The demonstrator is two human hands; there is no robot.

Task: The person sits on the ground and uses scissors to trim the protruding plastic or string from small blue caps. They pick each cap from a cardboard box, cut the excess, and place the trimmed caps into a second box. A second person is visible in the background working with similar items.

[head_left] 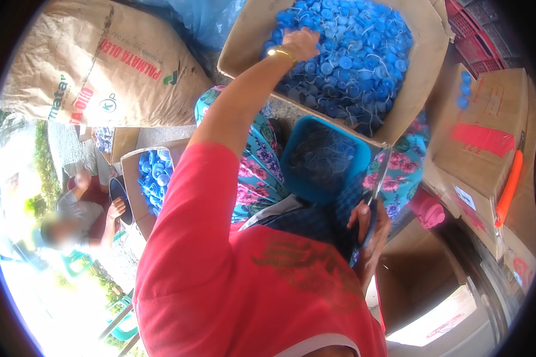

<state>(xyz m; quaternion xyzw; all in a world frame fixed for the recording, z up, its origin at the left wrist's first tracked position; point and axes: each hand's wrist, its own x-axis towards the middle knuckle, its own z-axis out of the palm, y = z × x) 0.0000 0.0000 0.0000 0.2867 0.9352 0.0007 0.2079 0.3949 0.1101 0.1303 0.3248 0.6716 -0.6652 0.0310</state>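
The left hand (pixel 302 44) is in the box (pixel 248 46), on the blue caps (pixel 358 56); whether its fingers hold one, one cannot tell. The right hand (pixel 372 233) holds scissors (pixel 380 172), near the blue basin (pixel 304 185) between the legs.

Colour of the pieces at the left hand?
The pieces are blue; best seen in the head view.
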